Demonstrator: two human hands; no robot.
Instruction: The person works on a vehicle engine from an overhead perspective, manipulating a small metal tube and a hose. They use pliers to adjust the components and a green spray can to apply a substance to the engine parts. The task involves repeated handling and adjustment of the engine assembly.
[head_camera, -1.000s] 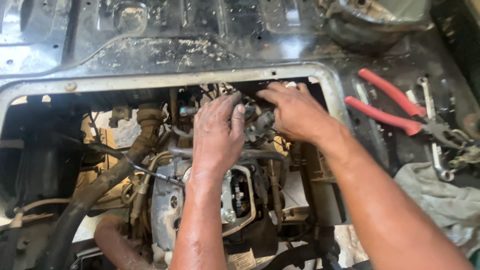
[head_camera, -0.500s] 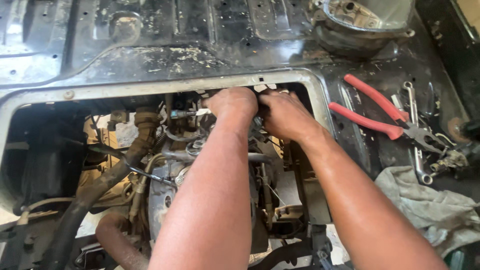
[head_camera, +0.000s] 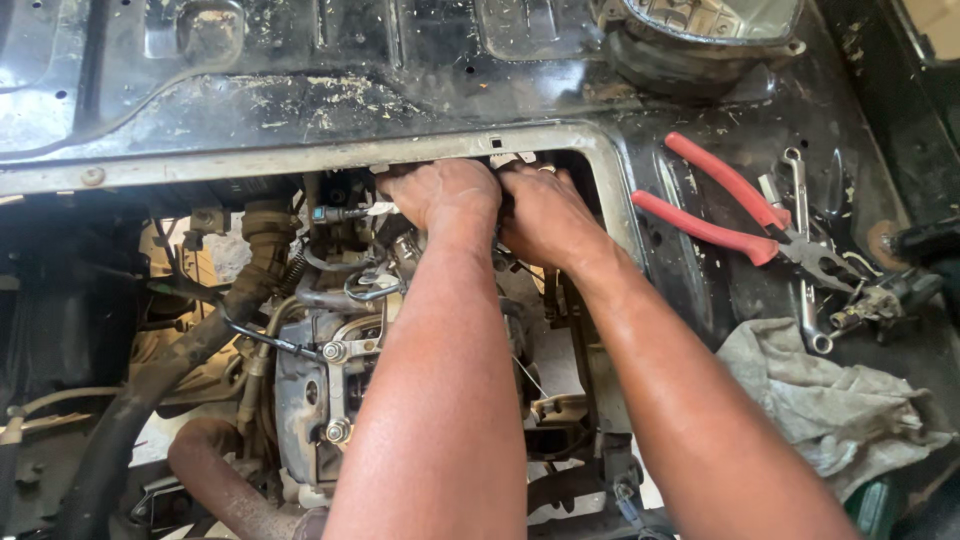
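Note:
Both of my hands reach into a rectangular opening in a black metal floor panel (head_camera: 300, 100), down onto a grimy engine (head_camera: 330, 370). My left hand (head_camera: 440, 195) and my right hand (head_camera: 545, 215) press side by side at the far edge of the opening, fingers curled under the metal lip. What the fingers grip is hidden beneath them and the rim. My left forearm covers the middle of the engine.
Red-handled pliers (head_camera: 730, 210) and a slim spanner (head_camera: 800, 250) lie on the panel to the right, beside a crumpled grey rag (head_camera: 830, 400). A thick dark hose (head_camera: 180, 360) and a rusty pipe (head_camera: 215, 480) run at the lower left. A round metal housing (head_camera: 710, 25) sits at the top.
Both hands have moved away from me, from the engine's middle up to the far edge of the opening, and now sit closer together. The view has shifted slightly.

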